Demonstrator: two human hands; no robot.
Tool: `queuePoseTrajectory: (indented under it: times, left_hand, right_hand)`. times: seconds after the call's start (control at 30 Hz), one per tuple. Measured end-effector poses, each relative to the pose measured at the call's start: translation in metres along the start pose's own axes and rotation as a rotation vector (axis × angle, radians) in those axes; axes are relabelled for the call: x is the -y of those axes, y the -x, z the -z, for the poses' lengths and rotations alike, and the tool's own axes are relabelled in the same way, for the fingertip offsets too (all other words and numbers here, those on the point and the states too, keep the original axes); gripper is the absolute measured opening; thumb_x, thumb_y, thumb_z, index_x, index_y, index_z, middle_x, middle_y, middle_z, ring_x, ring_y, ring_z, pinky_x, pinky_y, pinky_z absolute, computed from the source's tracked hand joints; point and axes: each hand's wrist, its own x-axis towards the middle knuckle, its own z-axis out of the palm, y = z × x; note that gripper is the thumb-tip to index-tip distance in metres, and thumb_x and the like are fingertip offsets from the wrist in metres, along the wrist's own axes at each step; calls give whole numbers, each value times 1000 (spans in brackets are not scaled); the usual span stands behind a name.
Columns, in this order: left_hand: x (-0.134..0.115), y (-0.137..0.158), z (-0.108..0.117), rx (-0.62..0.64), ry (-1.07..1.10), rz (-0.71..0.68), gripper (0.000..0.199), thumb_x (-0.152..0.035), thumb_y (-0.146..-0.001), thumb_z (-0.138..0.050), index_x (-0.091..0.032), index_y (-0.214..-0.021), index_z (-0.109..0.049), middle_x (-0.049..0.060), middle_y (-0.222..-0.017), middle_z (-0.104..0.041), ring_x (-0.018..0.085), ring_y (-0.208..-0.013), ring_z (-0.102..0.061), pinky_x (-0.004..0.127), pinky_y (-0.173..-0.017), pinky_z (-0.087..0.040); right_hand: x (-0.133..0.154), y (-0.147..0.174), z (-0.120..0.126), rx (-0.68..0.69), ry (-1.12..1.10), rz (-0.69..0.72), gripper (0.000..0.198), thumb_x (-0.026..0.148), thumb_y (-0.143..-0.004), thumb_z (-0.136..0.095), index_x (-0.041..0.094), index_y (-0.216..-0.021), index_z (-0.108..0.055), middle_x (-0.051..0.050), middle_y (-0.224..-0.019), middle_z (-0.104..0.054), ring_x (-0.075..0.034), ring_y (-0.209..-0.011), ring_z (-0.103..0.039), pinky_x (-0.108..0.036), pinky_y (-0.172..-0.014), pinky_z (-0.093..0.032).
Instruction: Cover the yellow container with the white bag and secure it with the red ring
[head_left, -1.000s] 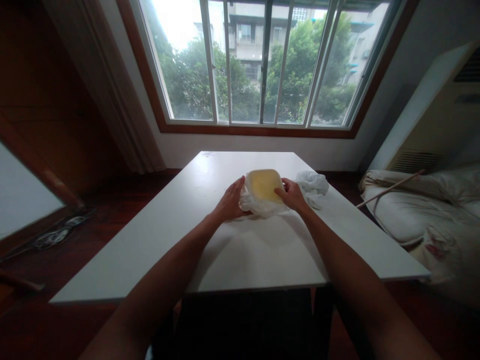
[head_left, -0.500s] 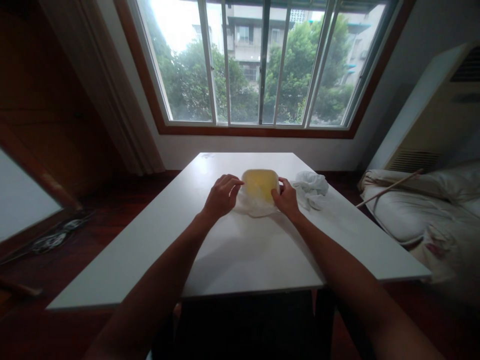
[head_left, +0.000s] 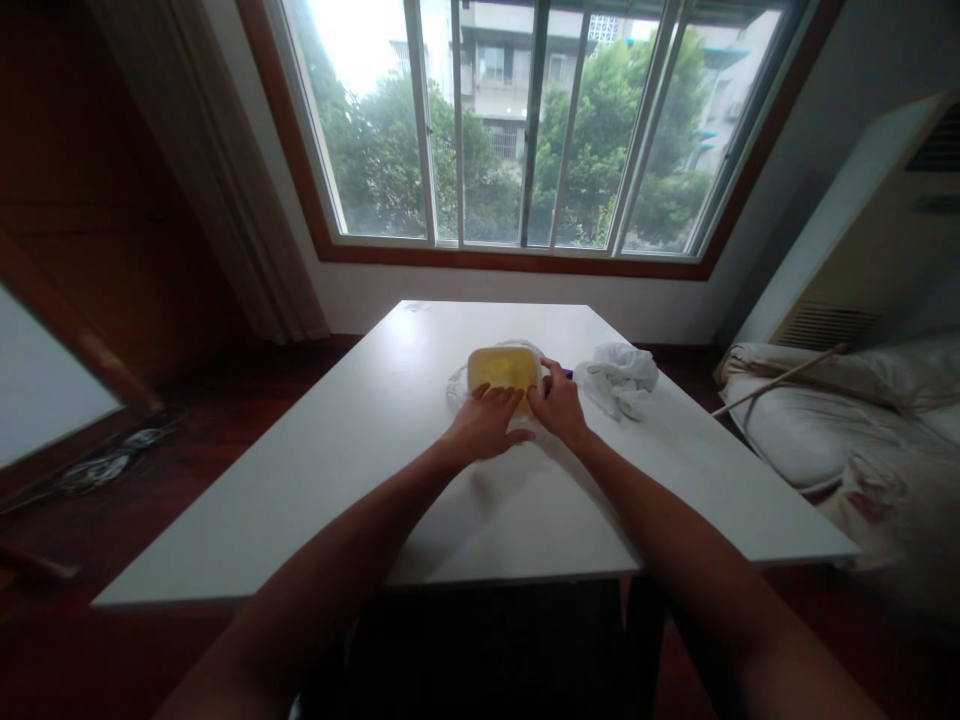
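Note:
A yellow, rounded-rectangular container [head_left: 499, 365] with a pale rim is on the white table [head_left: 337, 450]. Clear plastic film [head_left: 456, 390] shows crumpled around its left and back sides. My left hand [head_left: 486, 425] lies over the container's near side, fingers stretched out and thumb apart. At the right edge, my right hand [head_left: 559, 405] grips the container between thumb and fingers. A small purple thing [head_left: 568, 374] peeks out behind that hand; its kind is hidden. Right of it lies a crumpled white plastic bag [head_left: 616, 378].
Beyond the table is a wide window [head_left: 517, 130]. On the right, a thin stick [head_left: 780, 380] rests across pale bundles [head_left: 780, 420], with a tall white appliance [head_left: 840, 250] behind. Coiled cables [head_left: 105, 470] lie on the dark floor at left.
My left hand has moved from the container's left corner onto its near side, fingers flattening. The container has shifted slightly left, and the film in front of it now shows around its left and back.

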Motion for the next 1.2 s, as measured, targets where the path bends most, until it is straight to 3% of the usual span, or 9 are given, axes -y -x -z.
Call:
queuePoseTrajectory:
  times: [0.1, 0.23, 0.33, 0.57, 0.7, 0.83, 0.97, 1.1, 1.2]
  left_hand:
    - [-3, -2, 0, -71, 16, 12, 71, -63, -92, -44, -11, -140, -45, 21, -143, -51, 33, -135, -46, 49, -114, -31]
    - [-4, -1, -2, 70, 116, 57, 53, -48, -101, -28, -12, -133, -50, 17, -118, -67, 28, -107, -66, 42, -96, -49]
    - [-2, 0, -2, 149, 163, 77, 46, -42, -101, -28, -15, -125, -56, 13, -107, -71, 25, -95, -69, 38, -87, -53]
    - [7, -7, -1, -69, -45, 122, 40, -18, -90, -41, -10, -123, -61, 18, -125, -65, 29, -120, -59, 47, -108, -41]
    - [16, -9, -15, -6, -80, 256, 45, -19, -83, -49, -8, -124, -61, 23, -128, -62, 36, -122, -57, 53, -105, -40]
    - [24, -9, -21, 70, -52, 357, 39, -21, -81, -53, -6, -114, -67, 25, -111, -69, 41, -114, -60, 59, -103, -39]
    - [17, -12, -5, 112, -115, 384, 30, -18, -82, -52, -7, -100, -72, 22, -99, -73, 36, -100, -67, 53, -98, -45]
    - [-2, -15, 18, 104, -108, 360, 30, -22, -87, -46, -9, -83, -73, 18, -80, -72, 29, -76, -69, 42, -77, -54]
    - [-11, -16, 25, -13, -78, 269, 31, -25, -90, -44, -11, -93, -71, 17, -89, -72, 29, -84, -68, 42, -80, -53]
  right_hand:
    - [1, 0, -1, 10, 2, -5, 53, 27, -79, -53, 11, -130, -52, 6, -57, -54, -12, -50, -49, -23, -54, -36]
    - [5, 2, -2, 57, 12, 45, 54, 21, -77, -53, 13, -130, -52, 7, -56, -51, -12, -50, -47, -23, -55, -36]
    - [9, 4, -2, 94, 20, 64, 54, 20, -75, -53, 14, -130, -54, 6, -59, -51, -12, -51, -48, -23, -56, -36]
    - [17, 5, 2, 115, 16, 75, 56, 20, -75, -53, 14, -131, -52, 6, -58, -52, -13, -50, -48, -24, -54, -36]
    - [23, 8, 0, 149, 37, 131, 59, 19, -73, -55, 16, -132, -52, 6, -60, -53, -13, -52, -48, -24, -56, -36]
    - [30, 14, -4, 191, 40, 208, 59, 19, -73, -56, 16, -132, -53, 6, -62, -53, -13, -53, -48, -24, -56, -35]
    - [31, 14, -5, 192, 10, 177, 56, 20, -74, -55, 16, -130, -54, 6, -60, -53, -13, -51, -47, -24, -56, -35]
    - [26, 9, -4, 142, 1, 92, 51, 21, -74, -54, 16, -125, -57, 5, -58, -53, -13, -50, -48, -24, -53, -34]
    - [22, 7, -3, 132, -34, 41, 52, 22, -74, -53, 15, -125, -57, 5, -57, -53, -13, -49, -48, -24, -51, -34]
